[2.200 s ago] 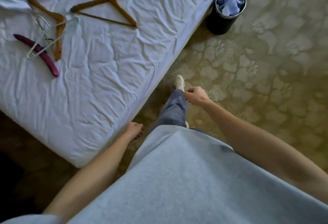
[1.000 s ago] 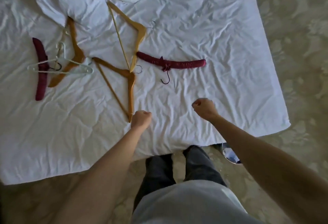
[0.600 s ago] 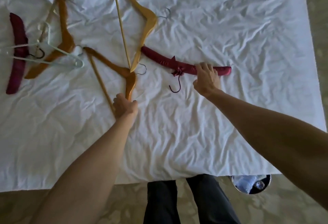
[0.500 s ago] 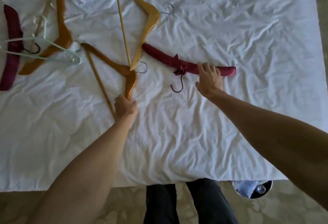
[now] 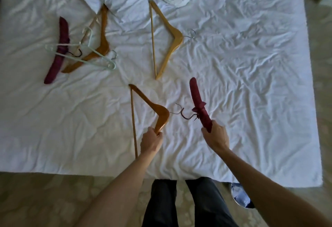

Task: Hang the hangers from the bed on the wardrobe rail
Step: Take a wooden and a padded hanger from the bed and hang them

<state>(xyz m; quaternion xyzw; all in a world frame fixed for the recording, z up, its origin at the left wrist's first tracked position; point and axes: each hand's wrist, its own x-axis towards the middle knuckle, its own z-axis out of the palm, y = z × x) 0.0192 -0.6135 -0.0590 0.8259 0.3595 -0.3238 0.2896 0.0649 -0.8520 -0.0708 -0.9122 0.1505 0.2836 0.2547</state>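
While both hands close on a hanger apiece, seen from above at the foot of the white bed (image 5: 251, 83). Far out beyond the left fingers, lying flat: a padded maroon hanger (image 5: 58, 50) crossed by a pale green wire hanger (image 5: 84, 56) and an amber wooden hanger (image 5: 100, 43); nearer the middle, a light wooden hanger (image 5: 168, 41), hook to the right. Left hand (image 5: 151, 141) curled round the lower arm of a darker wooden hanger (image 5: 149, 109), crossbar running straight away from the fingers, apex and hook pointing right toward the other hand. Right hand (image 5: 215, 137) clenched round the near end of a maroon padded hanger (image 5: 199, 106), long axis slanting up and slightly left from the fingers, bow at mid-length, hook (image 5: 183, 113) pointing left, close to or touching the wooden one's hook; cannot tell if tangled. Pickup step, judging by this; no wardrobe rail in view. Next, probably: lifting both clear, keeping hooks apart, turning toward the rail. Four hangers left on the sheet.
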